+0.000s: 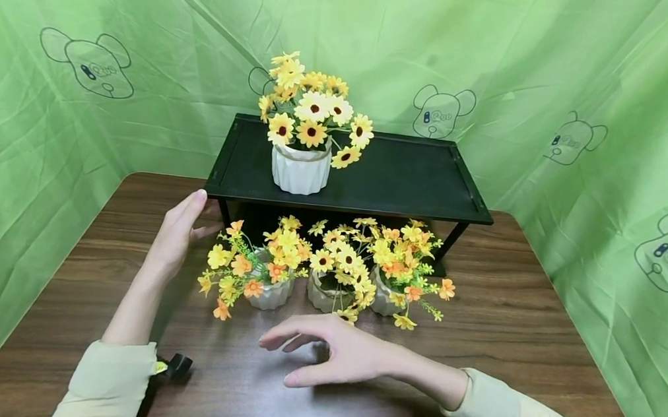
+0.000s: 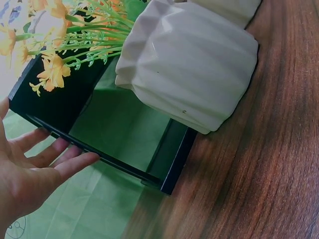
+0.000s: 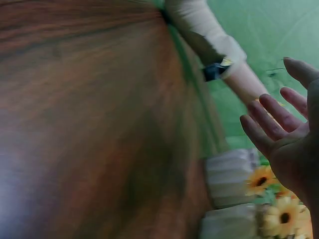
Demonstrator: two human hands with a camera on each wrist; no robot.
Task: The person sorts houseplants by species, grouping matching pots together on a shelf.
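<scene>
My left hand point(image 1: 179, 231) is at the front left corner of a black two-tier shelf point(image 1: 396, 174). Its thumb lies at the corner of the top board, and the fairly straight fingers point(image 2: 75, 164) touch the side post in the left wrist view. My right hand point(image 1: 339, 351), holding nothing, hovers over the table in front of the pots, fingers loosely bent and thumb apart. Nearest to it stands a white pot of yellow daisies point(image 1: 329, 294). Pots of orange and yellow flowers flank that one, left point(image 1: 271, 292) and right point(image 1: 386, 299).
Another white pot of yellow daisies point(image 1: 300, 171) stands on the shelf's top board, left of its middle. The brown wooden table point(image 1: 508, 330) carries everything. A green cloth backdrop point(image 1: 357, 12) with bear drawings encloses the back and both sides.
</scene>
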